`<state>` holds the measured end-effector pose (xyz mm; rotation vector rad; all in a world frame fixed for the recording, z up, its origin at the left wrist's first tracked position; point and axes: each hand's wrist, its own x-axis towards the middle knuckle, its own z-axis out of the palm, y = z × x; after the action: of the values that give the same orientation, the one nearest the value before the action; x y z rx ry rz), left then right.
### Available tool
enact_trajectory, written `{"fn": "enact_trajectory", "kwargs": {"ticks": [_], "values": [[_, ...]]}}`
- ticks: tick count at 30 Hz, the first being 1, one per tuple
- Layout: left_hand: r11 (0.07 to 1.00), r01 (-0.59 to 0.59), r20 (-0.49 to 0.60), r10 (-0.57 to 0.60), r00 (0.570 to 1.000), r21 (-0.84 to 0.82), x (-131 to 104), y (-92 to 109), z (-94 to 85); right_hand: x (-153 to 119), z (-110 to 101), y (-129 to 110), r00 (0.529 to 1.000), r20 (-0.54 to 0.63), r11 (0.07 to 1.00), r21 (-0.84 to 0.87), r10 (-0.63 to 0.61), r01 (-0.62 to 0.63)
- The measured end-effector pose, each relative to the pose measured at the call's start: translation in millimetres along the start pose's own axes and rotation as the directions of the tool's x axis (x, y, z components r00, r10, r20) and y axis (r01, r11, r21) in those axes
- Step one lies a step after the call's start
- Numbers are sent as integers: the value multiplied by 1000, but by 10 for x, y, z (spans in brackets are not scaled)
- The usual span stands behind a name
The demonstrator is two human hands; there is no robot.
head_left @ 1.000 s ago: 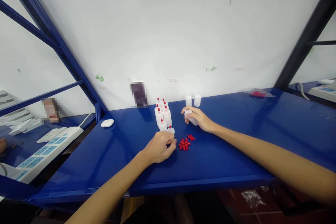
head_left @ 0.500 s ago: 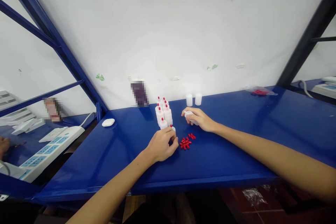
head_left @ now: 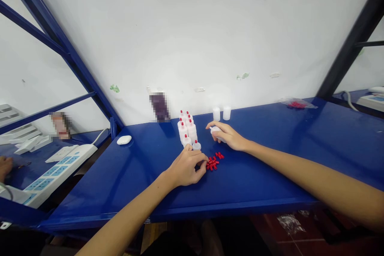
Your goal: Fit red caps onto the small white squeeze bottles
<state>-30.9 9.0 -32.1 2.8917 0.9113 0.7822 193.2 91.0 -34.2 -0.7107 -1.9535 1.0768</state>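
Observation:
My left hand [head_left: 189,166] is at the left edge of a small pile of red caps [head_left: 213,163], thumb and forefinger pinched together on a cap there. In my right hand [head_left: 229,135] is a white plastic bottle [head_left: 216,131], tilted with its narrow tip pointing left and partly covered by my fingers. Beyond my left hand stand several white bottles [head_left: 192,131] in two columns, each topped with a red cap. The nearest of these bottles [head_left: 196,145] is just above my knuckles.
Two white bottles [head_left: 216,114] stand near the wall. A clear bag with red pieces [head_left: 297,105] lies at the back right. A white earphone case [head_left: 124,140] rests at the left of the blue table [head_left: 255,184]. Farther left are a power strip [head_left: 57,172] and another person's hand [head_left: 5,167].
My left hand has moved slightly right and down, from beside the nearest capped bottle to the red caps. My right hand keeps hold of its bottle, almost in place.

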Motion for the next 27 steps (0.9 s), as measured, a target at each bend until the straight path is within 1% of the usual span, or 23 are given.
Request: {"fn": "enact_trajectory", "kwargs": {"ticks": [5,10,17,20,25,27], "values": [[998,36,-23,-37,999,-51,-10,-1,23,11,-1,10,1000,14,1000,-6,13,-13],[997,46,30,-45,999,-59,-18,-14,9,0,-1,3,1000,31,999,-39,-2,3],[995,81,28,-79,996,-55,-29,-30,25,-5,-4,11,999,34,999,-50,-3,5],[995,88,24,-86,996,-57,-25,-27,19,-16,4,-4,1000,26,998,-66,-2,4],[995,63,56,-58,997,-80,-7,-30,3,-19,24,-67,999,-29,989,-144,-18,14],[994,76,48,-72,996,-79,-4,-33,10,-13,28,-70,999,-40,987,-163,-7,0]]}}
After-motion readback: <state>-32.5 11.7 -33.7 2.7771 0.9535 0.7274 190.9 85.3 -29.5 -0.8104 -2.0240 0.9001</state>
